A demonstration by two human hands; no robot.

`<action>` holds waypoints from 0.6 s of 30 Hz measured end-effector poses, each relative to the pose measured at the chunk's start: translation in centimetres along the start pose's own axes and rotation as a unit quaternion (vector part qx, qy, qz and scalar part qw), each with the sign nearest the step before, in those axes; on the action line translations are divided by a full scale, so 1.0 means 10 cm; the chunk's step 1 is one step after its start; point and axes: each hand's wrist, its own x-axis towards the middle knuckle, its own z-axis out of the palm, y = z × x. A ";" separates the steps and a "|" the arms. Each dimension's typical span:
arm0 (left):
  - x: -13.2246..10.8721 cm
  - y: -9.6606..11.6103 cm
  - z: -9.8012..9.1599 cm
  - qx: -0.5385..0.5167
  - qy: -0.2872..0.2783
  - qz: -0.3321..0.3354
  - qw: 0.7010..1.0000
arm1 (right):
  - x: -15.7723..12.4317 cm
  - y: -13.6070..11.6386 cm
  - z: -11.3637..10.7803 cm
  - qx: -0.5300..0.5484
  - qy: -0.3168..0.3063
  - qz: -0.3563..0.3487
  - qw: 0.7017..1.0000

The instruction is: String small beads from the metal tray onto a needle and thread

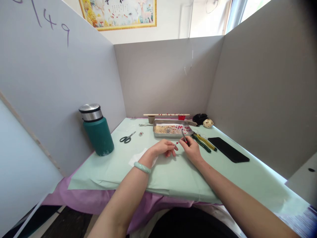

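Observation:
Close together over the table, my two hands are at work in front of a metal tray. My left hand (pixel 164 147), with a pale green bangle (pixel 142 167) on its wrist, pinches one end of a tiny piece strung with a small red bead (pixel 177 143). My right hand (pixel 192 150) has its fingertips at the other side of that bead. A slim dark pointed tool (pixel 183 135), possibly tweezers, sticks up out of the right hand's grip. The metal tray (pixel 160 135) holds many gold and red beads. White tissue (pixel 135 158) lies partly beneath my left wrist.
Green-handled pliers (pixel 203 144), yellow-handled pliers (pixel 210 144) and a black phone-like slab (pixel 229 149) lie rightward. Scissors (pixel 127 137), a beaded ring-like piece (pixel 141 134) and a green bottle (pixel 98 134) are leftward. Behind the tray, a beaded stick (pixel 168 114) rests across small cups. Grey panels (pixel 168 76) surround the table.

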 end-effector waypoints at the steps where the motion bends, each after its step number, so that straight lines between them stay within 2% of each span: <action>1: 0.00 -0.01 0.00 0.002 0.000 -0.003 1.000 | 0.00 -0.01 0.00 0.007 -0.001 0.001 1.000; 6: 0.01 -0.03 -0.01 0.009 -0.010 -0.010 1.000 | 0.02 -0.02 -0.02 0.053 -0.006 0.021 0.998; 18: -0.01 -0.01 0.01 0.030 -0.045 0.037 0.998 | 0.04 0.03 0.01 0.171 -0.022 0.093 0.981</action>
